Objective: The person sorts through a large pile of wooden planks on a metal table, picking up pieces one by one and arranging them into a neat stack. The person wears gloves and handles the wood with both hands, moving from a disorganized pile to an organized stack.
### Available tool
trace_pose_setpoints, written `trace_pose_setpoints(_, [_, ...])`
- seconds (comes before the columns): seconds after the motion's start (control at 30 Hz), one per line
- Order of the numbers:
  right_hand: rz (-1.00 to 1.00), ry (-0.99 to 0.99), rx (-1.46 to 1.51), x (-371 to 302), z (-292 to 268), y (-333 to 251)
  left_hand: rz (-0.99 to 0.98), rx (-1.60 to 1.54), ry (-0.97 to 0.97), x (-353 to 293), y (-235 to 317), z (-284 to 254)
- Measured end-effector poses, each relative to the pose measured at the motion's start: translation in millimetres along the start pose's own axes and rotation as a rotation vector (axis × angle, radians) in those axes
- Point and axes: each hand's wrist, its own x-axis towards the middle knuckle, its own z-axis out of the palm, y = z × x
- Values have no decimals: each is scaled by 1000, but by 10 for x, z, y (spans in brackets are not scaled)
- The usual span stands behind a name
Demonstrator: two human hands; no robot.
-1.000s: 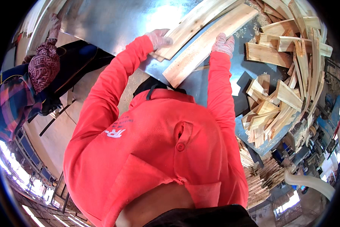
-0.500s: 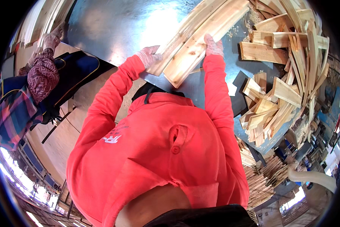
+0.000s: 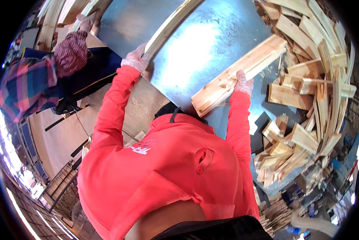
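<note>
My left hand [image 3: 136, 58], in a pale knit glove, is closed round the near end of a long wooden board [image 3: 169, 27] that slants up and away over the metal tabletop [image 3: 183, 72]. On the right, another pale glove covers my right hand [image 3: 243, 83], which grips the right edge of a shorter knotty plank [image 3: 237, 76]. This plank lies tilted across the table, apparently with a second piece against it. The right thumb rests on its top face; the other fingers are mostly hidden.
A heap of wooden offcuts [image 3: 303, 136] and boards covers the table's right side, with shavings around it. At the left, a co-worker's gloved hand [image 3: 85, 22] touches long boards [image 3: 51, 24]. A pale hose [image 3: 313, 225] runs at lower right.
My left hand has moved left with a long board, parting it from the plank under my right hand. That plank has shifted right and down. The co-worker's hand is further right in view.
</note>
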Motion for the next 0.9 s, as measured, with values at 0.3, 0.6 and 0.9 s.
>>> trace_pose_setpoints(0.3, [-89,31,-164,48,433,-52,255,148,359,-75,389,170])
trace_pose_setpoints(0.6, [-708,-78,-1051,-174,-145,-948,-23,-30,-375,-322,1355,1347])
trace_pose_setpoints(0.9, [-533,-469,-2548,1249,-2060,-1440,-313,-1532,-1118,176,883,1076])
